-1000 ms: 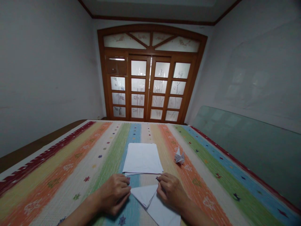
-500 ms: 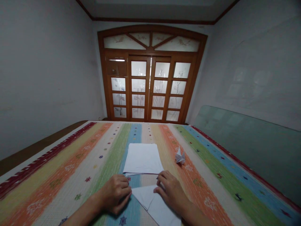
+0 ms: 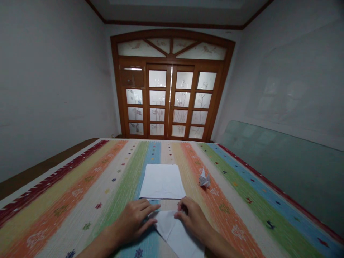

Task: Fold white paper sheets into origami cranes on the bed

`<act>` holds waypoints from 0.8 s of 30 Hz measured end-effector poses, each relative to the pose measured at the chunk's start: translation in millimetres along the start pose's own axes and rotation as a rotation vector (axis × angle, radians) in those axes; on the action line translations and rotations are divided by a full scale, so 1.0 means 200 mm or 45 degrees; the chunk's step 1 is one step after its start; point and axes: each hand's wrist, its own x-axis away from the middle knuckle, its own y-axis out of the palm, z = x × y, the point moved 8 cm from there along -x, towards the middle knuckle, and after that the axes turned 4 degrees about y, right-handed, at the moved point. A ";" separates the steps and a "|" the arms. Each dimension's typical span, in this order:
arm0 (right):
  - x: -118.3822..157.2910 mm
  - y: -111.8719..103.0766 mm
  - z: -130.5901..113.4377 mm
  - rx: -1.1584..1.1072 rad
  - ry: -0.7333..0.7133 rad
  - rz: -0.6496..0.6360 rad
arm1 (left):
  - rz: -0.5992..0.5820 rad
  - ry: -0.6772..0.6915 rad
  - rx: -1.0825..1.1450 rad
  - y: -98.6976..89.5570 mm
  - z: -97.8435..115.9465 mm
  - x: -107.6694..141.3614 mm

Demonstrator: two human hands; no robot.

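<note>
Two hands flank the folded paper [image 3: 185, 238] on the striped tablecloth [image 3: 123, 191]. The left hand [image 3: 134, 217] parts its fingers at one corner; the right hand [image 3: 195, 219] pinches the upper edge. Creasing calls for matched edges, then firm, even pressure.

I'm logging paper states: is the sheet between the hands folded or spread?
Folded: the paper between the hands shows a triangular flap with a diagonal edge.

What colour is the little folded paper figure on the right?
The paper figure is white, shaded greyish; head view.
</note>
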 end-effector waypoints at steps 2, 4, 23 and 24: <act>-0.01 -0.02 -0.01 -0.059 0.012 0.029 | 0.044 -0.074 0.080 0.00 -0.01 -0.01; -0.01 -0.05 -0.04 -0.104 -0.034 0.062 | 0.096 -0.135 0.177 0.01 -0.02 -0.01; 0.01 -0.19 -0.08 -0.302 -0.343 0.304 | 0.522 -0.654 0.533 -0.14 -0.25 0.04; 0.02 -0.20 -0.10 -0.303 -0.430 0.328 | 0.549 -0.595 0.449 -0.16 -0.24 0.04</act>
